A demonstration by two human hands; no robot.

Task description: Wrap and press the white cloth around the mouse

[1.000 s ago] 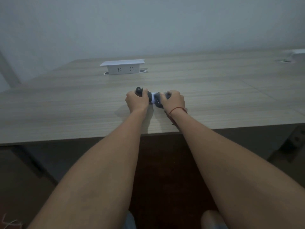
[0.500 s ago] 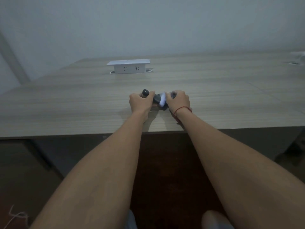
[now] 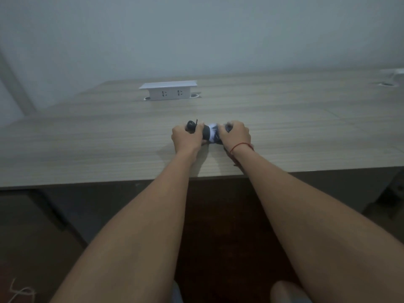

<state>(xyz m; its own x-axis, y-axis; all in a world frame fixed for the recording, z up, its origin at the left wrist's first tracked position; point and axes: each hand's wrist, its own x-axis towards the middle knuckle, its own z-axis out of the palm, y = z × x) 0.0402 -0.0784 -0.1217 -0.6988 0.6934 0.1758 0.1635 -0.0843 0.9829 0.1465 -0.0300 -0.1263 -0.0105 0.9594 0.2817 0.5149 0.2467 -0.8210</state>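
Observation:
Both my hands grip one small rolled bundle [image 3: 207, 133] of dark grey and white fabric on the wooden table [image 3: 306, 132]. My left hand [image 3: 185, 137] curls round its left end, where a dark rounded tip sticks out past the fingers. My right hand [image 3: 235, 135], with a red string on the wrist, grips the right end. Most of the bundle is hidden by my fingers.
A white pop-up socket box [image 3: 168, 90] stands on the table behind my hands. Another white fitting [image 3: 393, 73] shows at the far right edge. The table's front edge runs under my forearms. A grey wall stands behind the table.
My hands have stayed on the bundle and turned it slightly; the white part shows more between them. The view has shifted a little to the left.

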